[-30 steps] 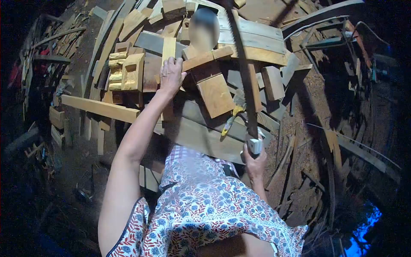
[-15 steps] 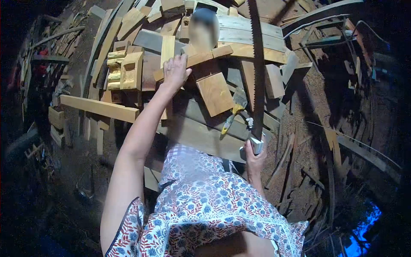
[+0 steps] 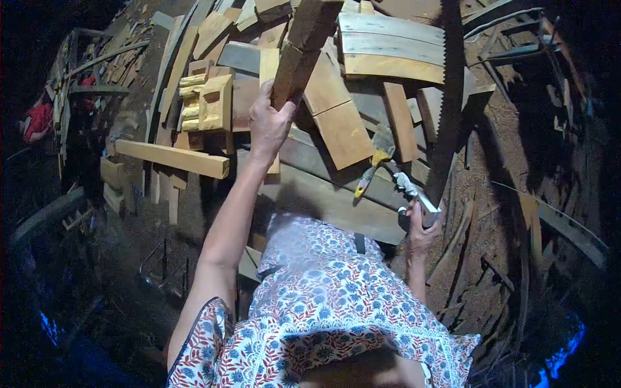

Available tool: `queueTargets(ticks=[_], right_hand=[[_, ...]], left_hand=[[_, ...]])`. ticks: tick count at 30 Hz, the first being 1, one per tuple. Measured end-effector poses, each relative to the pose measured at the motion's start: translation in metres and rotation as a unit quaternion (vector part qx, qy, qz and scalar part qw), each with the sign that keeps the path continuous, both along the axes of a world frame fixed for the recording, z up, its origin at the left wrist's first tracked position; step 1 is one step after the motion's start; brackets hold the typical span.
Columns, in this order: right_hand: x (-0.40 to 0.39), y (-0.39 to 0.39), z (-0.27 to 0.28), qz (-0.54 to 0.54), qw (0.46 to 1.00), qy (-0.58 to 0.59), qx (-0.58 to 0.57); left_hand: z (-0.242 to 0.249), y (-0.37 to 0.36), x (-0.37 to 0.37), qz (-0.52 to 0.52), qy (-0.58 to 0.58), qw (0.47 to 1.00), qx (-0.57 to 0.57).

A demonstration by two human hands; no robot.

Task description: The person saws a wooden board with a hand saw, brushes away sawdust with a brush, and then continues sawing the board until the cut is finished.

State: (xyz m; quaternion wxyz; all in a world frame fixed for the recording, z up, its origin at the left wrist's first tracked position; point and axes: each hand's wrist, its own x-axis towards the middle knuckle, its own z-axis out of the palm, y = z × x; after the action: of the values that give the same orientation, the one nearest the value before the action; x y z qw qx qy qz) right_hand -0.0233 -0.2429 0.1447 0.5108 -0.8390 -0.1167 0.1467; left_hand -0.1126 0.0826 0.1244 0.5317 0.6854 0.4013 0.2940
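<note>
My left hand (image 3: 269, 127) is wrapped around the lower end of a wooden block (image 3: 303, 53), which stands tilted up with its shaded side toward me. A line runs across the block partway up. At the right, my right hand (image 3: 424, 231) grips the pale handle of a handsaw (image 3: 451, 107), its long toothed blade pointing up and away with the teeth to the left. Between my hands a flat board (image 3: 341, 129) with a line across it rests on the pile. Close to the saw handle lies a yellow-handled tool (image 3: 370, 173).
Carved yellow wooden pieces (image 3: 213, 103) sit left of my left hand, above a long squared beam (image 3: 171, 158). Pale nailed planks (image 3: 391, 45) lie at the back. Wood strips and sawdust cover the ground (image 3: 482, 187) on the right.
My left hand has lifted the wooden block from a low sideways position to a steep tilt. The saw in my right hand has shifted right in view. The person at the back no longer shows.
</note>
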Motion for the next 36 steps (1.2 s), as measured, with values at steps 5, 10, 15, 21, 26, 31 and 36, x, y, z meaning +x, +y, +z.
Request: queueTargets(ticks=[5, 10, 15, 21, 26, 31, 36], right_hand=[[0.003, -0.007, -0.003, 0.025, 0.998, -0.034, -0.053], [0.01, -0.027, -0.024, 0.07, 0.979, -0.143, -0.125], [0.007, -0.018, -0.013, 0.021, 0.997, -0.023, -0.073], [0.006, -0.019, -0.018, 0.038, 0.989, -0.089, -0.112], [0.007, -0.037, -0.024, 0.077, 0.985, -0.103, -0.116], [0.006, -0.039, -0.006, 0.042, 0.993, -0.029, -0.108], [0.001, -0.031, 0.003, 0.032, 0.994, -0.035, -0.103]], left_hand=[[0.023, -0.007, 0.003, 0.003, -0.115, 0.991, -0.068], [0.043, -0.006, 0.011, 0.013, -0.127, 0.982, -0.14], [0.047, -0.004, 0.016, -0.023, -0.172, 0.967, -0.185], [0.041, -0.007, 0.017, -0.061, -0.198, 0.947, -0.247], [0.009, -0.009, 0.007, -0.177, 0.16, 0.97, 0.041], [-0.013, -0.012, -0.006, -0.272, 0.342, 0.872, 0.219], [-0.023, 0.001, -0.015, -0.328, 0.399, 0.782, 0.349]])
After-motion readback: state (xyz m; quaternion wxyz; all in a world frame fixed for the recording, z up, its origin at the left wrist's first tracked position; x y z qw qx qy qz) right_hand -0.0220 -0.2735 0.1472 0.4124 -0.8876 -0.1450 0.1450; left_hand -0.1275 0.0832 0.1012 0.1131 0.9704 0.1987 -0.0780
